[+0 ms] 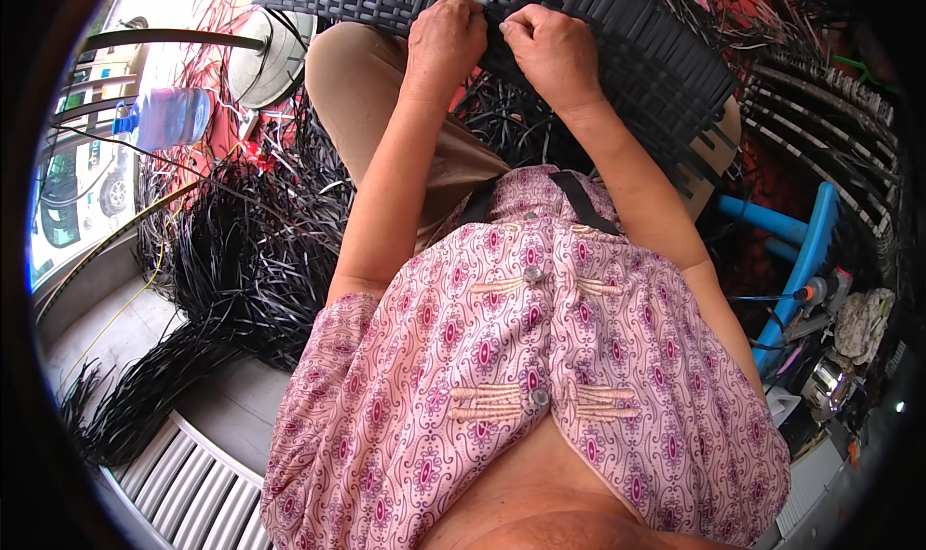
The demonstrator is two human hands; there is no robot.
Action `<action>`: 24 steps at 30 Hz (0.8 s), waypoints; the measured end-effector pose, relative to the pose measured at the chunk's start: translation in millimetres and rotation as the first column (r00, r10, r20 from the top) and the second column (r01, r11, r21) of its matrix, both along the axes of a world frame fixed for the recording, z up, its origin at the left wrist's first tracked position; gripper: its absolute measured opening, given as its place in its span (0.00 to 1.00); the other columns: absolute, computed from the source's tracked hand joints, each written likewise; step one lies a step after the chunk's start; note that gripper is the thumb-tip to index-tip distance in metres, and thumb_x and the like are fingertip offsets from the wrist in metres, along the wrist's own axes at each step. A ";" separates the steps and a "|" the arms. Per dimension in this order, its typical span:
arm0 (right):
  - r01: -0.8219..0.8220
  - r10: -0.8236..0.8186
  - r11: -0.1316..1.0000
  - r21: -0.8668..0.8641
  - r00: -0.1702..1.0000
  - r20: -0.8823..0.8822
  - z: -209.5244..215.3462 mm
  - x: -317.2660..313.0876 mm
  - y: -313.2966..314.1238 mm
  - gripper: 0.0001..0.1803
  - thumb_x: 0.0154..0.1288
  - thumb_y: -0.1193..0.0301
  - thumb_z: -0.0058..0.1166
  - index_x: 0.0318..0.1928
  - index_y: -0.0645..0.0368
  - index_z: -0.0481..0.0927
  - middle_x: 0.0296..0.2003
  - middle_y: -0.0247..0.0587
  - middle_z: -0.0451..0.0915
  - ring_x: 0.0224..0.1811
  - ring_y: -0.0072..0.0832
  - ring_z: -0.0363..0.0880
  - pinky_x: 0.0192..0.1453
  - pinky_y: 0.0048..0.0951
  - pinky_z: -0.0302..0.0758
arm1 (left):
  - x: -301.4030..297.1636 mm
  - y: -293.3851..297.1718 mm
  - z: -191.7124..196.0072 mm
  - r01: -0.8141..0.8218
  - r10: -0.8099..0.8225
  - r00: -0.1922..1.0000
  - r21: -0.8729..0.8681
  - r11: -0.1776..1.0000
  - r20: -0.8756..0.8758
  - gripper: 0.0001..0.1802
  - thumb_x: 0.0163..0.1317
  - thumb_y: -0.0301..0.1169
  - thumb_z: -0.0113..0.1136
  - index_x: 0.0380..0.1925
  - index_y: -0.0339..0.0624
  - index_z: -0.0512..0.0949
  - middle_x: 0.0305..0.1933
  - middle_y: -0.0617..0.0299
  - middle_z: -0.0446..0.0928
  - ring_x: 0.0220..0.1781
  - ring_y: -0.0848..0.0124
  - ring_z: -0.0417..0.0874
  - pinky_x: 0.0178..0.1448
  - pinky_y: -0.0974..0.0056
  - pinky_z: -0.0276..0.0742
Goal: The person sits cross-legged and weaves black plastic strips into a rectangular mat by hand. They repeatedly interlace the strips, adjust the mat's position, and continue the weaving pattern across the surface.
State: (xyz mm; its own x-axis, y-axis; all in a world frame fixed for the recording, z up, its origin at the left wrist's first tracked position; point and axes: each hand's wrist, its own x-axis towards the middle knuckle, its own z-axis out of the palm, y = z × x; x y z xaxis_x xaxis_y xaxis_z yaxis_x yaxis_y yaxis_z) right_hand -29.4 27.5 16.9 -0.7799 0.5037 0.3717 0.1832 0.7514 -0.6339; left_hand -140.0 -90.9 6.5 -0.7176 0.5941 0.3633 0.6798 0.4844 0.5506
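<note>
A pile of black strips [231,261] lies left of the woven panel [617,39]. The left hand [446,37] and right hand [550,53] sit side by side on the panel's near edge, fingers pinched shut on its weave.

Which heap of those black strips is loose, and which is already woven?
The loose black strips lie heaped on the floor at the person's left. The woven black panel, where left hand and right hand grip, is tightly interlaced.
</note>
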 end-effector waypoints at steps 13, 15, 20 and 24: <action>-0.004 -0.026 0.988 0.157 0.982 0.186 13.4 -16.9 -8.0 0.12 0.68 0.63 0.59 0.34 0.58 0.86 0.31 0.50 0.86 0.36 0.50 0.87 0.43 0.47 0.83 | -2.6 -7.6 6.5 0.061 -0.059 0.990 -0.007 0.998 0.131 0.13 0.64 0.33 0.61 0.43 0.37 0.85 0.46 0.46 0.84 0.51 0.46 0.84 0.57 0.51 0.80; 0.006 -0.044 0.982 0.189 0.979 0.201 13.3 -18.7 -9.7 0.12 0.68 0.63 0.59 0.33 0.58 0.86 0.31 0.50 0.86 0.36 0.49 0.87 0.43 0.47 0.83 | -9.5 -9.7 3.1 0.073 -0.077 0.990 0.045 0.996 0.118 0.11 0.63 0.31 0.63 0.41 0.36 0.84 0.39 0.48 0.86 0.39 0.55 0.88 0.47 0.56 0.83; -0.023 -0.017 0.977 0.212 0.983 0.182 18.6 -17.4 -14.9 0.12 0.68 0.63 0.60 0.34 0.59 0.83 0.34 0.50 0.86 0.37 0.49 0.87 0.42 0.48 0.83 | -7.9 -10.4 13.2 -0.018 -0.035 0.894 0.114 0.993 0.447 0.11 0.64 0.32 0.65 0.41 0.34 0.84 0.30 0.56 0.85 0.26 0.73 0.85 0.35 0.65 0.81; -0.084 0.082 0.975 0.205 0.996 0.017 28.2 -10.6 -21.5 0.10 0.64 0.66 0.65 0.36 0.60 0.81 0.38 0.47 0.83 0.42 0.45 0.85 0.45 0.44 0.83 | -9.7 -19.7 20.9 -0.150 0.034 0.833 0.166 0.975 0.552 0.11 0.64 0.32 0.66 0.36 0.32 0.83 0.29 0.50 0.85 0.26 0.66 0.89 0.38 0.62 0.84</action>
